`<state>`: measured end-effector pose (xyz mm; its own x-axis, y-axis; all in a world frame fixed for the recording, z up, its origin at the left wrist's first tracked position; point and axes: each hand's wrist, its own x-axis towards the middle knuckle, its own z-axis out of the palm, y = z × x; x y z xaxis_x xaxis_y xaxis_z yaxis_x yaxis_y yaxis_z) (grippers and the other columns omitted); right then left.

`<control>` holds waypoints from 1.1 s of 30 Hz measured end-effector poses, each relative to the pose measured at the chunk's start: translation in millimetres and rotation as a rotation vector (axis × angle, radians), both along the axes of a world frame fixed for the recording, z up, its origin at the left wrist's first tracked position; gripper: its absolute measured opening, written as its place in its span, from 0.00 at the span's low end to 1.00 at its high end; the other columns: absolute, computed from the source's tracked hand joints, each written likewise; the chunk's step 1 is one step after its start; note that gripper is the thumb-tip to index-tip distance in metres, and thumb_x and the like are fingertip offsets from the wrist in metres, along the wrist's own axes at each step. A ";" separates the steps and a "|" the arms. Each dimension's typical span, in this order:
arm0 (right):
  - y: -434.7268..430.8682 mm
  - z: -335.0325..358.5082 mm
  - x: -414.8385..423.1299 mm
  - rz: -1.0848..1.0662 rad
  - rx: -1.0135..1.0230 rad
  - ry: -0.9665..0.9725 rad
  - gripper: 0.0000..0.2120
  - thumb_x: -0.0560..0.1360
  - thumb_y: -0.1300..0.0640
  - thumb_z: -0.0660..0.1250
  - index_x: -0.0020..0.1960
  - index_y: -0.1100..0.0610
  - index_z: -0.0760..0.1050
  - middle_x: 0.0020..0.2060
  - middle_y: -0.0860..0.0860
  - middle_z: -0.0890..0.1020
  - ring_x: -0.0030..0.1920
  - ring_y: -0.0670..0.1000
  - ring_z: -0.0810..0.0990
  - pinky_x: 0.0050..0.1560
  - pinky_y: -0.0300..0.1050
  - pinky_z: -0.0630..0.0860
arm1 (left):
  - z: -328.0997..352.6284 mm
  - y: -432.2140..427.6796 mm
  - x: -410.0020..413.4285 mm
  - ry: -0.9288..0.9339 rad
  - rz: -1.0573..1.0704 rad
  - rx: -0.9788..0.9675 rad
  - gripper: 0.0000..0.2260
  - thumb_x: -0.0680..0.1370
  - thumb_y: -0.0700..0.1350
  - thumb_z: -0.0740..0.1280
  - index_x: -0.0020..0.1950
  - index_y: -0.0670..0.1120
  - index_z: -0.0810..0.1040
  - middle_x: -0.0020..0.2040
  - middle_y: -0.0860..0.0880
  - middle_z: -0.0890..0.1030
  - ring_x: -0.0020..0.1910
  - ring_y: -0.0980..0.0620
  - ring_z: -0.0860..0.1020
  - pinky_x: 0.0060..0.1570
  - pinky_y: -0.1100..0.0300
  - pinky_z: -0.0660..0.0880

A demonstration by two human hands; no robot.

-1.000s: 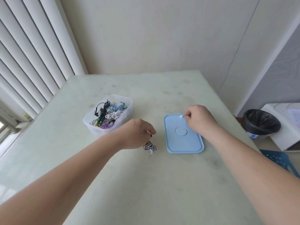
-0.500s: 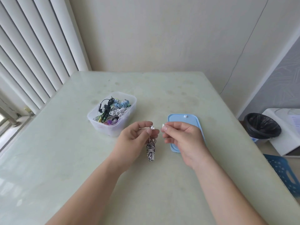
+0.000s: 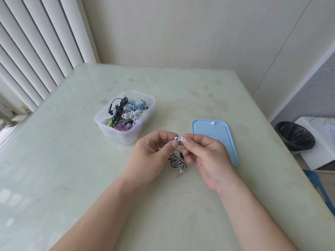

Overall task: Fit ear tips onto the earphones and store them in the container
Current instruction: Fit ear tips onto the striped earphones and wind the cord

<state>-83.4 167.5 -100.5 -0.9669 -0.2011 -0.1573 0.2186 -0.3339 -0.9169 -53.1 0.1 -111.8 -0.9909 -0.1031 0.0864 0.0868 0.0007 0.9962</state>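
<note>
Being judged light, soft and slippery, the ear tip (image 3: 181, 139) is pinched by the right hand (image 3: 204, 156), the rigid earbud (image 3: 175, 138) by the left hand (image 3: 153, 153).

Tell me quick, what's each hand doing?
Left hand: closed, pinching the earbud of the striped earphones.
Right hand: closed, pinching a white ear tip.

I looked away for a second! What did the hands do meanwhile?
The right hand took a white ear tip off the blue lid and carried it left to the earbud, which the left hand lifted and pinches. The tip now meets the earbud. The container, lid and one spare tip stayed put.
</note>
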 end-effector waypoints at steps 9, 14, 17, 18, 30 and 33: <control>-3.8 -5.8 7.7 -0.055 0.115 0.145 0.06 0.75 0.65 0.74 0.50 0.58 0.87 0.39 0.58 0.85 0.38 0.55 0.78 0.41 0.46 0.77 | -2.4 3.1 1.3 0.008 0.041 0.041 0.03 0.81 0.41 0.72 0.53 0.43 0.83 0.48 0.42 0.86 0.49 0.40 0.84 0.57 0.42 0.80; -12.1 -3.1 15.5 -0.080 0.137 0.199 0.08 0.76 0.67 0.72 0.51 0.57 0.87 0.40 0.51 0.87 0.36 0.45 0.81 0.40 0.38 0.78 | -0.6 7.4 2.7 0.016 0.070 0.100 0.04 0.81 0.40 0.71 0.52 0.40 0.82 0.45 0.40 0.86 0.46 0.44 0.85 0.55 0.45 0.81; -11.6 -2.7 11.9 -0.100 0.104 0.167 0.06 0.77 0.66 0.72 0.51 0.59 0.86 0.40 0.54 0.87 0.38 0.48 0.82 0.39 0.41 0.78 | -0.6 7.5 2.3 0.013 0.046 0.102 0.03 0.80 0.38 0.71 0.53 0.40 0.82 0.46 0.43 0.87 0.46 0.46 0.85 0.54 0.50 0.83; -10.5 -3.0 10.4 -0.111 0.100 0.160 0.06 0.76 0.66 0.72 0.51 0.60 0.86 0.41 0.55 0.87 0.39 0.49 0.82 0.39 0.42 0.79 | -0.9 7.8 2.6 0.011 0.039 0.099 0.03 0.80 0.38 0.71 0.53 0.40 0.82 0.46 0.44 0.87 0.46 0.47 0.86 0.53 0.53 0.83; -1.5 -3.9 4.6 0.005 0.066 0.146 0.03 0.75 0.68 0.73 0.47 0.63 0.83 0.43 0.62 0.86 0.41 0.54 0.84 0.44 0.47 0.80 | -1.3 3.1 4.0 0.023 -0.047 0.105 0.05 0.81 0.37 0.70 0.55 0.36 0.81 0.49 0.36 0.86 0.48 0.37 0.85 0.55 0.45 0.82; -2.4 -5.3 4.4 0.012 0.130 0.179 0.02 0.76 0.68 0.72 0.48 0.63 0.82 0.43 0.61 0.87 0.40 0.53 0.83 0.44 0.47 0.80 | -0.4 3.0 4.0 0.020 -0.054 0.097 0.04 0.81 0.36 0.69 0.54 0.35 0.81 0.47 0.35 0.85 0.44 0.41 0.85 0.53 0.47 0.81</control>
<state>-78.9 165.1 -105.8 -0.9793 -0.2021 -0.0082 0.0512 -0.2085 -0.9767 -49.1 3.1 -112.1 -0.9934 -0.0589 0.0985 0.1041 -0.1004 0.9895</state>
